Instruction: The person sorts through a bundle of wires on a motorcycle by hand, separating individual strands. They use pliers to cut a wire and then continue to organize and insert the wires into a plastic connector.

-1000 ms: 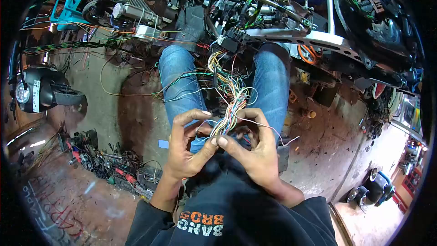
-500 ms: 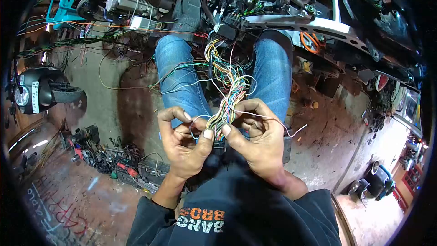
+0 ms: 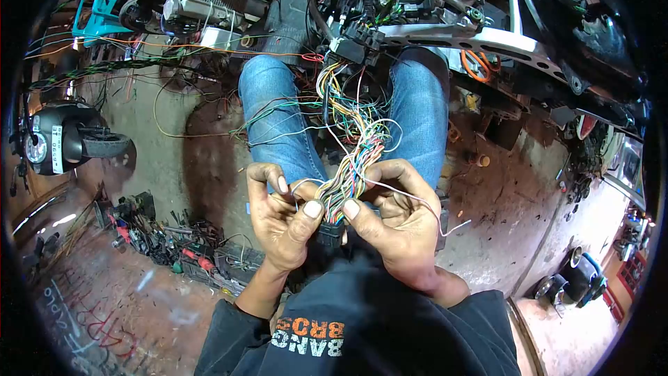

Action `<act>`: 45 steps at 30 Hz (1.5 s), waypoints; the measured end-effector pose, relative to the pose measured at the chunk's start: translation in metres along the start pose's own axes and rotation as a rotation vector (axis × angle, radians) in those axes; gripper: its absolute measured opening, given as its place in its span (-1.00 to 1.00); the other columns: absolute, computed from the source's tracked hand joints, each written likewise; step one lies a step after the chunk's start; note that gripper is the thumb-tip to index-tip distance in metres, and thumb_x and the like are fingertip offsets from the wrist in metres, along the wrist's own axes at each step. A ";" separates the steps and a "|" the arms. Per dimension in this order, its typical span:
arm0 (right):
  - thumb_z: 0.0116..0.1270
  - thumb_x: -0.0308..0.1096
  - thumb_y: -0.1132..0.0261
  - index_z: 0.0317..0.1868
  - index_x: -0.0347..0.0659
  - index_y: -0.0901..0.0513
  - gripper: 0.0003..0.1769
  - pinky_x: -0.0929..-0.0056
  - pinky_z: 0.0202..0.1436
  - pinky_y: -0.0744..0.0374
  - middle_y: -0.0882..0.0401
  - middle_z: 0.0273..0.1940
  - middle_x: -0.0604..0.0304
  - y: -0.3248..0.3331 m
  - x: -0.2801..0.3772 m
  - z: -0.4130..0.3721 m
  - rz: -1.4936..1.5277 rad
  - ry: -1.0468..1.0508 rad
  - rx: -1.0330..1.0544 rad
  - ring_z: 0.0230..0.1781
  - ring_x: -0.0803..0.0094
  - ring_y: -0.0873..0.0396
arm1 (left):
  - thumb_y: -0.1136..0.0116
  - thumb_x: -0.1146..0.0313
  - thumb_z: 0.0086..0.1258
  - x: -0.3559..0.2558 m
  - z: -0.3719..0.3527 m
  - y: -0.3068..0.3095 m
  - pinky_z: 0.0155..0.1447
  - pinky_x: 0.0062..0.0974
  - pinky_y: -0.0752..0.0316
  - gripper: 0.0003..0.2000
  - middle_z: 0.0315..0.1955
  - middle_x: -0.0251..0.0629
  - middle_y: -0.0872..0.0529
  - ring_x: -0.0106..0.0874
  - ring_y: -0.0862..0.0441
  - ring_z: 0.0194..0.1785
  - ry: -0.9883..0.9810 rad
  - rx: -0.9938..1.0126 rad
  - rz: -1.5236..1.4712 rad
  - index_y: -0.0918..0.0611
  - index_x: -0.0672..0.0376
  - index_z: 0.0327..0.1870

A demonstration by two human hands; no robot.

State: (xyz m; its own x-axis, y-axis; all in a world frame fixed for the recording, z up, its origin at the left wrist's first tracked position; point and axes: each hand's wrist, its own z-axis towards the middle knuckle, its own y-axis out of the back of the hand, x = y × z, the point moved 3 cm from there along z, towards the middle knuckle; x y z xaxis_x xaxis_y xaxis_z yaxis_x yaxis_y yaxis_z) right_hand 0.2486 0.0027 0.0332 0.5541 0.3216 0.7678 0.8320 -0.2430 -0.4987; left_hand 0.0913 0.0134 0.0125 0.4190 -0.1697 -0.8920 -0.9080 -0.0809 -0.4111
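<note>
A thick bundle of multicoloured wires runs from a black connector block on the vehicle down between my knees. Its near end enters another black connector, held just above my lap. My left hand closes on the left side of the wires, thumb pressed where they meet the connector. From the other side my right hand grips the same bundle, thumb on top near the connector. One loose pale wire passes over my right hand, and its free end sticks out to the right. Some fingertips are hidden behind the wires.
Ahead lie the bare frame and a radiator, with long stray wires stretching left. Tools and parts cover the floor at lower left. A scooter stands at far left, and an orange cable hangs at right.
Both thumbs have shifted slightly apart around the connector end, and more of the black connector shows. The loose wire's free end has dropped a little. Both hands still grip the bundle.
</note>
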 end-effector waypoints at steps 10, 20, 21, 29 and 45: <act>0.40 -0.65 -0.42 0.08 -0.39 -0.48 -0.66 0.41 -0.19 -0.76 -0.63 -0.06 0.08 0.007 -0.003 0.002 0.147 -0.085 0.053 -0.10 0.42 -0.67 | -0.30 0.55 0.46 -0.004 -0.001 -0.003 -0.28 -0.66 -0.39 -0.51 -0.36 -0.12 -0.72 -0.66 -0.48 -0.37 -0.042 0.062 0.035 -0.14 0.05 0.04; 0.34 -0.63 -0.48 0.06 -0.36 -0.52 -0.63 0.40 0.10 -0.66 -0.62 -0.03 0.12 0.014 -0.012 -0.001 0.143 -0.064 0.027 0.03 0.43 -0.63 | -0.29 0.58 0.46 -0.003 -0.005 -0.001 -0.18 -0.59 -0.47 -0.53 -0.32 -0.05 -0.71 -0.56 -0.58 -0.27 -0.078 0.090 0.047 -0.15 0.08 0.04; 0.34 -0.64 -0.49 0.06 -0.36 -0.52 -0.63 0.41 0.13 -0.65 -0.62 -0.03 0.12 0.015 -0.013 -0.001 0.141 -0.061 0.022 0.04 0.43 -0.63 | -0.29 0.58 0.46 -0.004 -0.005 -0.001 -0.17 -0.58 -0.49 -0.53 -0.31 -0.04 -0.71 -0.54 -0.60 -0.26 -0.085 0.094 0.044 -0.15 0.09 0.04; 0.32 -0.64 -0.48 0.04 -0.33 -0.52 -0.63 0.42 0.12 -0.63 -0.61 -0.04 0.14 0.018 -0.016 -0.004 0.207 -0.110 0.000 0.01 0.45 -0.62 | -0.28 0.60 0.45 -0.004 -0.005 -0.003 -0.10 -0.53 -0.56 -0.53 -0.27 0.03 -0.73 -0.49 -0.65 -0.21 -0.107 0.110 0.049 -0.15 0.09 0.03; 0.35 -0.62 -0.47 0.00 -0.34 -0.52 -0.68 0.40 0.01 -0.68 -0.67 -0.10 0.10 0.018 -0.022 -0.006 0.140 0.009 0.008 -0.10 0.44 -0.67 | -0.29 0.44 0.45 0.004 -0.007 0.005 -0.57 -0.49 -0.63 -0.53 -0.41 -0.06 -0.72 -0.41 -0.67 -0.52 -0.181 0.038 0.170 -0.13 0.07 0.02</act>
State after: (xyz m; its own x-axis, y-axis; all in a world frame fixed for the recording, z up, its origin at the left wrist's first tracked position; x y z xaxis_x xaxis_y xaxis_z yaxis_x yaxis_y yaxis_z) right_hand 0.2515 -0.0144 0.0094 0.6649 0.2768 0.6938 0.7465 -0.2777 -0.6046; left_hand 0.0887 0.0055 0.0087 0.2562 0.0014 -0.9666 -0.9662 -0.0282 -0.2562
